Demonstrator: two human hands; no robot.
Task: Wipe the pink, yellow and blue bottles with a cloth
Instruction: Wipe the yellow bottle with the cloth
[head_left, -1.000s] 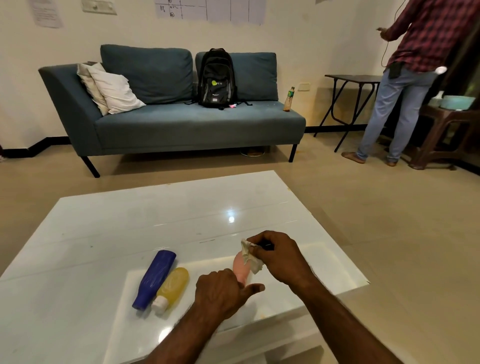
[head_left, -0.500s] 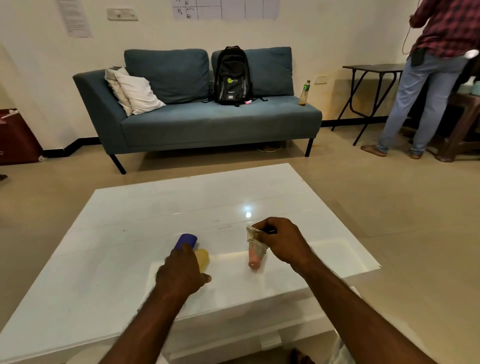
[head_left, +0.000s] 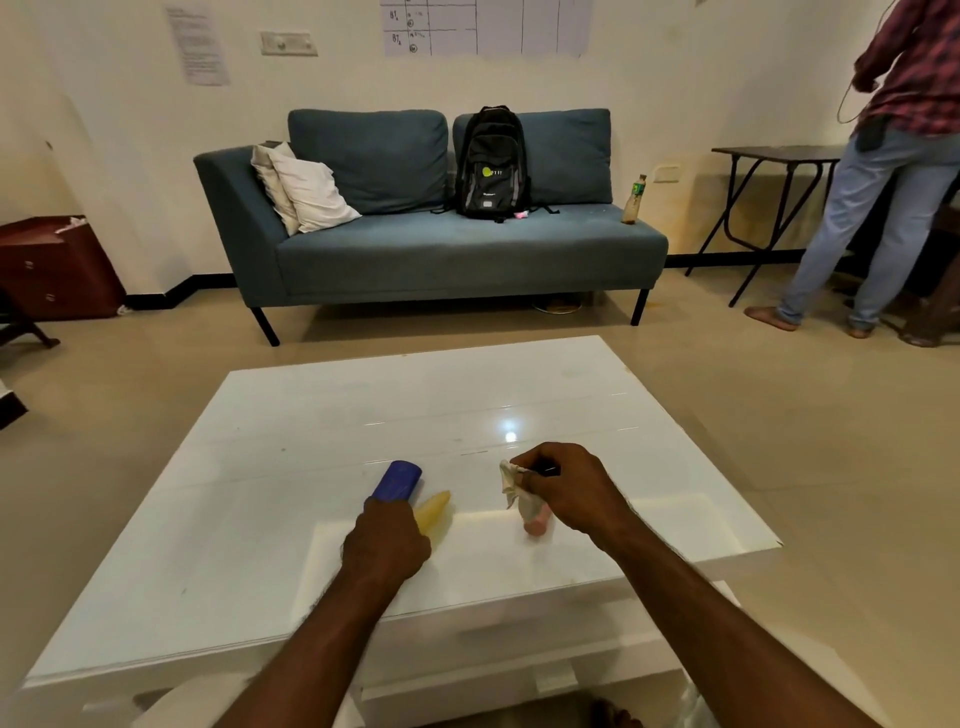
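Note:
The pink bottle (head_left: 536, 524) stands tilted on the white table (head_left: 311, 415), its base on the glass. My right hand (head_left: 569, 488) grips its black-capped top, with a pale cloth (head_left: 511, 480) bunched between my fingers and the bottle. The blue bottle (head_left: 399, 479) and the yellow bottle (head_left: 434, 511) lie side by side to the left. My left hand (head_left: 387, 543) rests curled over their near ends. Which of the two it grips is hidden.
A blue sofa (head_left: 441, 260) with a black backpack (head_left: 492, 163), pillows and a drink bottle (head_left: 634, 200) stands beyond the table. A person (head_left: 878, 171) stands at the far right by a dark folding table (head_left: 774, 156). A red-brown cabinet (head_left: 52, 267) is at the left.
My left hand left the pink bottle and moved left onto the blue and yellow bottles. My right hand tipped the pink bottle up onto its base, still holding the cloth.

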